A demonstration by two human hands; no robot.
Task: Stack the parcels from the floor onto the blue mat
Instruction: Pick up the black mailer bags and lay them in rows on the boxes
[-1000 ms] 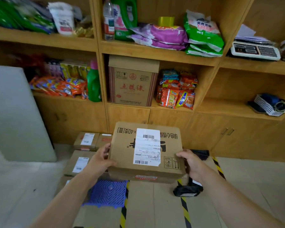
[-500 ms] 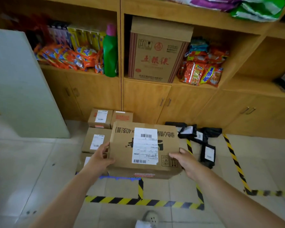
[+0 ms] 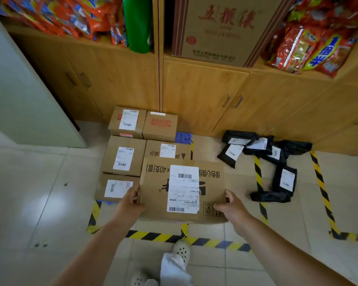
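Two hands carry the large cardboard carton over the near right part of the blue mat. The left hand grips its left side wall with the fingers wrapped round the edge, and the right hand clamps the near right corner, thumb on top. The carton hangs low, label up, and I cannot tell whether its base already touches anything.

Five smaller cartons already cover most of the mat: a labelled pair at the back, one of them printed in red, then a middle-left box, a near-left box, and one whose far edge shows just beyond the held carton. Only a small corner of the mat shows at the back, with a sliver at the near left.

To set it down well, I judge the carton should come down flat, its left wall snug against the near-left box and its far edge resting squarely on or against the box behind, so nothing tips. The left fingers sit between carton and neighbour, so they need to slide out upward before the gap closes. Black poly mailers lie on the floor to the right, apart from the mat.
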